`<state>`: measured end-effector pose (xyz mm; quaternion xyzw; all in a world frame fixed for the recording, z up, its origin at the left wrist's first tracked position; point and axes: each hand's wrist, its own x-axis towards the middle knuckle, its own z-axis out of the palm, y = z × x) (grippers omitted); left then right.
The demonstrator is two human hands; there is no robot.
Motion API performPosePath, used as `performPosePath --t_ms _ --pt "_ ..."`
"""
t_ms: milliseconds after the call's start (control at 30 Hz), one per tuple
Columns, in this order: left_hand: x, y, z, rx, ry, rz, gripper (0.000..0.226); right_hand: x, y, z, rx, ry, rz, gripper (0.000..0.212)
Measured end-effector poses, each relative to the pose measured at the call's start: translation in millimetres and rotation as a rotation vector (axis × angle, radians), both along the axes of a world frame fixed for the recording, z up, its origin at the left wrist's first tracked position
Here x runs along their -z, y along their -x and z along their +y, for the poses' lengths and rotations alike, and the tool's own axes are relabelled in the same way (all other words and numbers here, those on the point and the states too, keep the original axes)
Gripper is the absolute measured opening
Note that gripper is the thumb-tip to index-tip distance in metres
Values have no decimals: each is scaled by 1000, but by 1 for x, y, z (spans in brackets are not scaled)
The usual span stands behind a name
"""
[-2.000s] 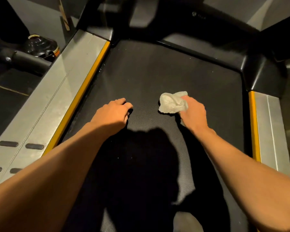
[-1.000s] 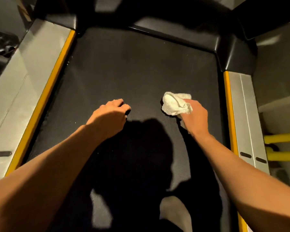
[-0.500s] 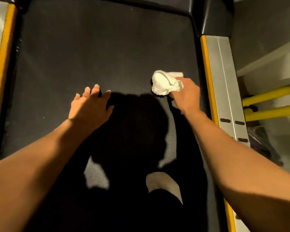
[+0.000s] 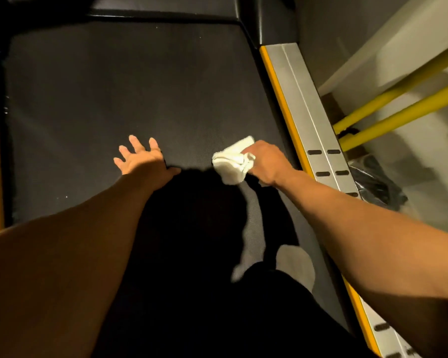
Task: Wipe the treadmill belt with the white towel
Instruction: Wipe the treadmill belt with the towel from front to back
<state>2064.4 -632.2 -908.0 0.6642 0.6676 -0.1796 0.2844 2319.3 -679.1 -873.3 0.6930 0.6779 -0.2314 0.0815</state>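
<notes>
left hand (image 4: pixel 143 161) now flat, palm down

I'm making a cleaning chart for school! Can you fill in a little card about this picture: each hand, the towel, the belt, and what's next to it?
left hand: open, fingers spread, palm down on the treadmill belt
right hand: grips the bunched white towel
white towel: on the belt, near its right edge
treadmill belt: black, partly in shadow
right of belt: yellow strip, then silver side rail
</notes>
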Motion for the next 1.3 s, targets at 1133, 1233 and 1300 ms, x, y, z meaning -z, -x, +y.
performPosePath --t_ms 1133,1233,1300 --pt "3 23 -9 29 -170 -96 72 40 13 14 13 -482 233 17" --pt "0 43 -18 29 -246 -154 55 48 5 33 41 -480 106 18" --pt "-3 52 -24 -2 -307 -198 42 46 33 10 -30 -427 107 21"
